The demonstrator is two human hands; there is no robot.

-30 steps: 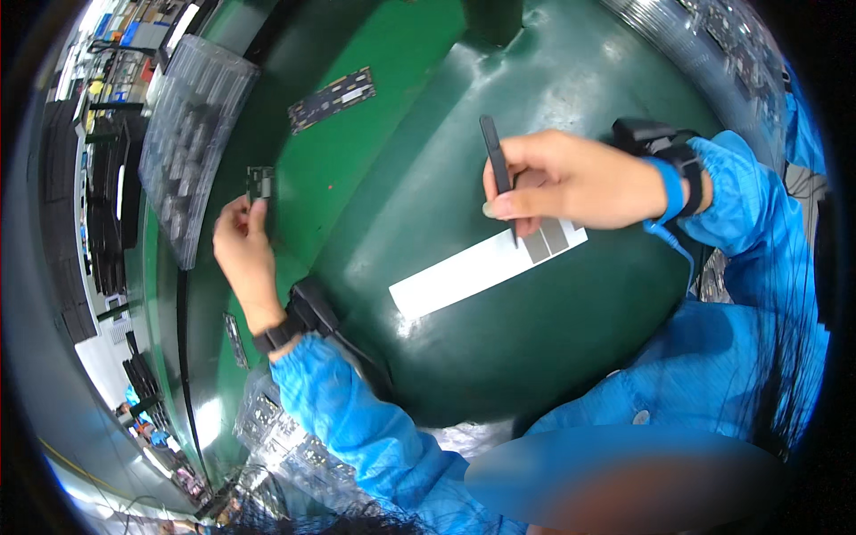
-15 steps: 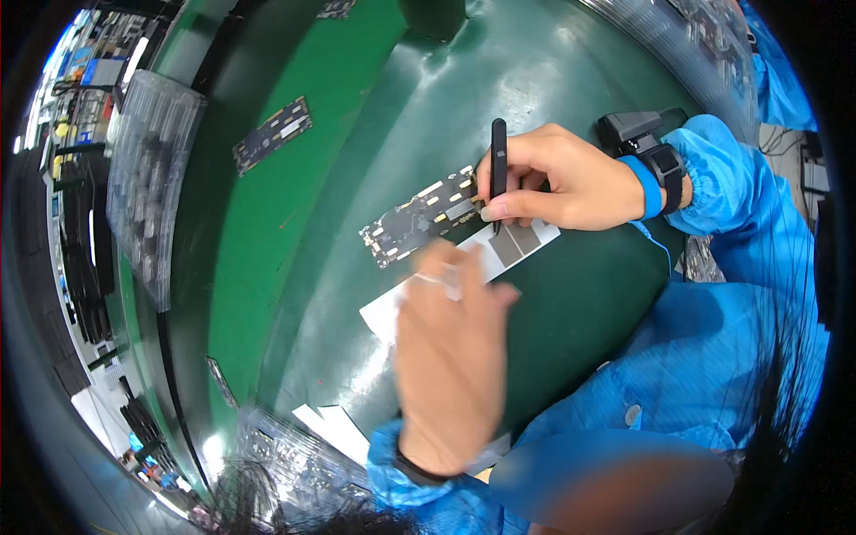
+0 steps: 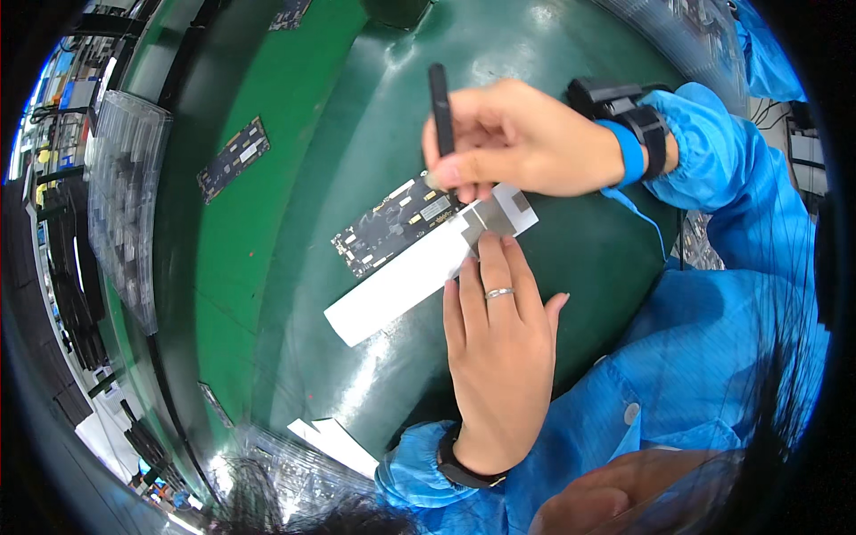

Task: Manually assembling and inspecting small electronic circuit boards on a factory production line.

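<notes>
My right hand (image 3: 526,138) is closed around a slim black pen-shaped tool (image 3: 440,107), held nearly upright. Its lower end is mostly hidden by the fingers, above the right end of a dark circuit board (image 3: 388,234). Along the board's near side lies a white backing strip (image 3: 383,296) with grey rectangular stickers (image 3: 489,219) toward its right end. My left hand (image 3: 504,357) lies flat, fingers stretched out; its fingertips rest on the strip's near edge by the stickers. A ring is on one finger.
A second circuit board (image 3: 234,160) lies on the green surface to the left, another (image 3: 290,13) at the far edge. Clear plastic trays (image 3: 129,205) stand at the left. White paper pieces (image 3: 339,446) lie near the lower edge. A blue cord (image 3: 640,212) hangs from my right wristband.
My left hand has moved right and settled on the strip beside the stickers. My right hand has lifted the tool up and left, away from the stickers. The whole view has shifted slightly.
</notes>
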